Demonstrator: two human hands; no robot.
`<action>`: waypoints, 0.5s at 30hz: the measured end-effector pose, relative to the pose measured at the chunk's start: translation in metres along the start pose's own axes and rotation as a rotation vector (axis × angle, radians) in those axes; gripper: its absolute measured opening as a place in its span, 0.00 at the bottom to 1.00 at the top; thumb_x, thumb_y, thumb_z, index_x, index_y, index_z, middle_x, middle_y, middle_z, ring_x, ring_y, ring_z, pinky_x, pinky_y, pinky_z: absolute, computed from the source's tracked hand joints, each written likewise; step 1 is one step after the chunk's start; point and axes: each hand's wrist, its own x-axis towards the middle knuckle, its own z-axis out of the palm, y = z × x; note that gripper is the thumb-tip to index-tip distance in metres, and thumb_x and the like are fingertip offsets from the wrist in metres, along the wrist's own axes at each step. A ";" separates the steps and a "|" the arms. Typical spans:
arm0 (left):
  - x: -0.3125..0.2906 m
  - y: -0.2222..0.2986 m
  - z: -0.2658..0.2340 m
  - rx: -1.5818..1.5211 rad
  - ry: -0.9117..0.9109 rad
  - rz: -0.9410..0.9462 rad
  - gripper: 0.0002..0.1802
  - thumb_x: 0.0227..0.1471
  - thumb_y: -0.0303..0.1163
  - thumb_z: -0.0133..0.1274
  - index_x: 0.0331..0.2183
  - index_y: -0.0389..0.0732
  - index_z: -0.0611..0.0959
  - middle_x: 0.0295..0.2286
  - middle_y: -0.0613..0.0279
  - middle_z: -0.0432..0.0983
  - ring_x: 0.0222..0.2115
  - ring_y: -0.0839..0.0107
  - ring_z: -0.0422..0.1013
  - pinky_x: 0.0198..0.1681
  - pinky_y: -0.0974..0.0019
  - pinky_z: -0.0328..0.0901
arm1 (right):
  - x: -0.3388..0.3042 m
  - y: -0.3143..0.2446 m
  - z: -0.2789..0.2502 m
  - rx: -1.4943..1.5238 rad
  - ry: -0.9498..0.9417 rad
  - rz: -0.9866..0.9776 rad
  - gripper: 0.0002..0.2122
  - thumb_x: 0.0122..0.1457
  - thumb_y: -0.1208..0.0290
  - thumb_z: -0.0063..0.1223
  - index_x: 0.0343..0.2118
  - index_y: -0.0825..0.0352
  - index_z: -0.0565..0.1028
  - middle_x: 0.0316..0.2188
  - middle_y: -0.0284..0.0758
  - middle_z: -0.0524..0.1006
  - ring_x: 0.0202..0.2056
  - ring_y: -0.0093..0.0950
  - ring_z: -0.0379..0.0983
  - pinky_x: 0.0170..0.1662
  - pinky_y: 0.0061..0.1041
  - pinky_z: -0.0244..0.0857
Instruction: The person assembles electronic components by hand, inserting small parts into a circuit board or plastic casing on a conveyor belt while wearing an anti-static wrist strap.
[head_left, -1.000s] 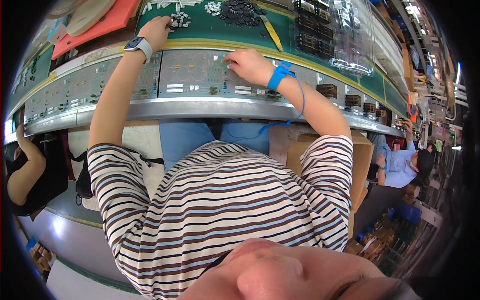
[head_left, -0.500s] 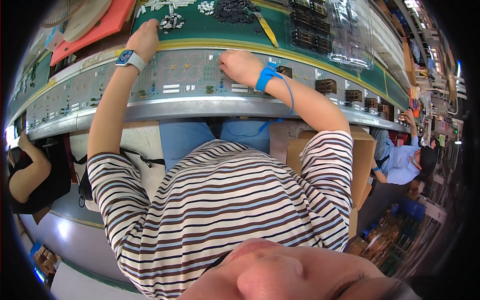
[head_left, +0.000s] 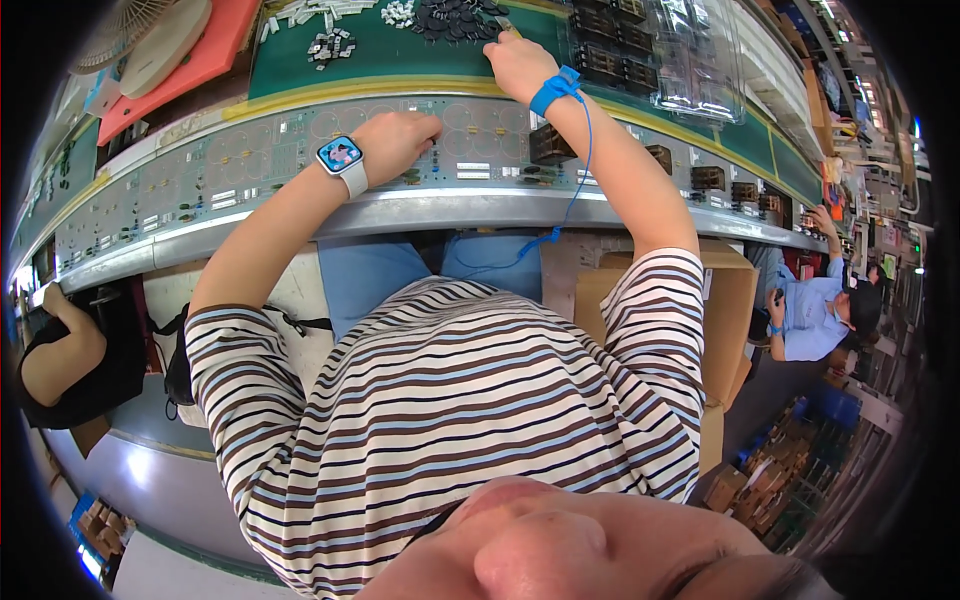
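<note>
My left hand (head_left: pixel 395 142) is closed in a pinch over a grey circuit board (head_left: pixel 485 130) on the metal rail. Its fingertips touch or nearly touch the board, and whatever they hold is too small to make out. Farther off and to the right, my right hand (head_left: pixel 522 70) has its fingers bent together beside a pile of black disc-shaped parts (head_left: pixel 455 20). A yellow tool (head_left: pixel 508 26) shows just beyond that hand, mostly covered by it. What the right fingertips hold, if anything, is hidden.
Small white-and-dark parts (head_left: pixel 330 47) and white blocks (head_left: pixel 310 10) lie on the green mat (head_left: pixel 400 65). Clear plastic trays (head_left: pixel 690 60) with black relays stand at right. A blue cord (head_left: pixel 580 190) hangs from my right wrist. People sit at both sides.
My left hand has come from the pile of small parts back to the board. My right hand has left the board and moved away to the black discs, covering most of the yellow tool.
</note>
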 end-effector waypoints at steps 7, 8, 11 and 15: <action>0.004 0.001 0.001 0.035 0.001 0.027 0.05 0.44 0.26 0.47 0.29 0.39 0.72 0.25 0.53 0.72 0.28 0.54 0.69 0.31 0.58 0.64 | 0.004 0.007 0.005 0.027 -0.018 -0.047 0.07 0.47 0.78 0.43 0.29 0.68 0.73 0.31 0.45 0.71 0.34 0.41 0.71 0.37 0.34 0.67; 0.005 0.000 0.002 0.042 0.000 0.037 0.05 0.44 0.26 0.47 0.29 0.39 0.72 0.25 0.54 0.72 0.28 0.54 0.69 0.31 0.58 0.64 | 0.005 0.008 0.008 0.023 -0.020 -0.046 0.08 0.47 0.79 0.43 0.30 0.68 0.73 0.31 0.45 0.70 0.34 0.41 0.70 0.37 0.34 0.67; 0.006 0.002 0.003 0.094 -0.019 0.056 0.06 0.43 0.26 0.47 0.29 0.39 0.73 0.25 0.54 0.71 0.28 0.55 0.69 0.31 0.58 0.65 | 0.007 0.016 0.017 0.062 0.007 -0.058 0.08 0.46 0.79 0.44 0.29 0.69 0.74 0.32 0.46 0.70 0.34 0.42 0.71 0.37 0.35 0.67; 0.006 0.002 0.003 0.160 -0.041 0.062 0.05 0.42 0.26 0.47 0.27 0.40 0.73 0.24 0.55 0.71 0.27 0.56 0.69 0.30 0.58 0.65 | 0.007 0.017 0.012 0.121 0.022 -0.085 0.07 0.45 0.78 0.45 0.28 0.68 0.75 0.33 0.47 0.70 0.34 0.43 0.71 0.37 0.34 0.67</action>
